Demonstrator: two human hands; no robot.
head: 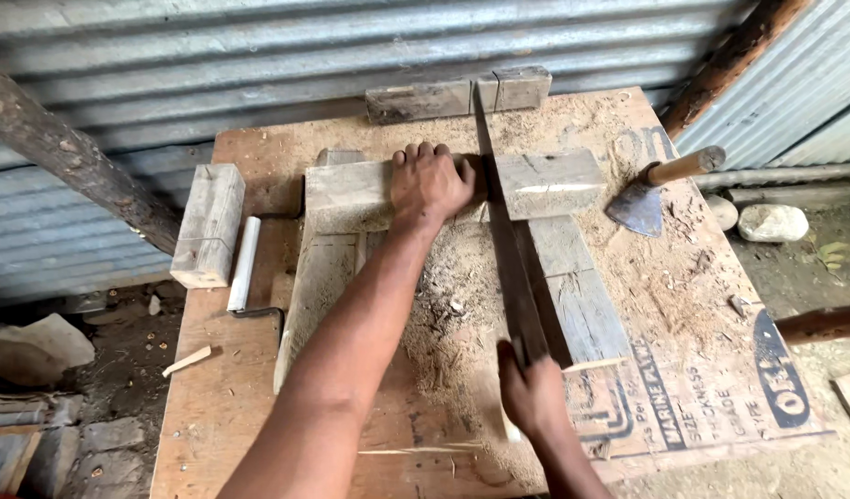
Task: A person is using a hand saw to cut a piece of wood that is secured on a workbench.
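My left hand (430, 185) presses flat on a pale wooden block (547, 181) that lies crosswise over two longer timbers (573, 286) on a plywood bench (231, 388). Gripped in my right hand (533, 393) is the handle of a hand saw (503, 231), whose long dark blade runs away from me and sits in a cut across the block, just right of my left fingers. Sawdust covers the bench around the cut.
A hatchet with a wooden handle (651, 194) lies at the right. A loose wood block (208, 225) and a white-handled tool (243, 265) sit at the left; another timber (457, 97) rests against the corrugated metal wall. Stones lie on the ground to the right.
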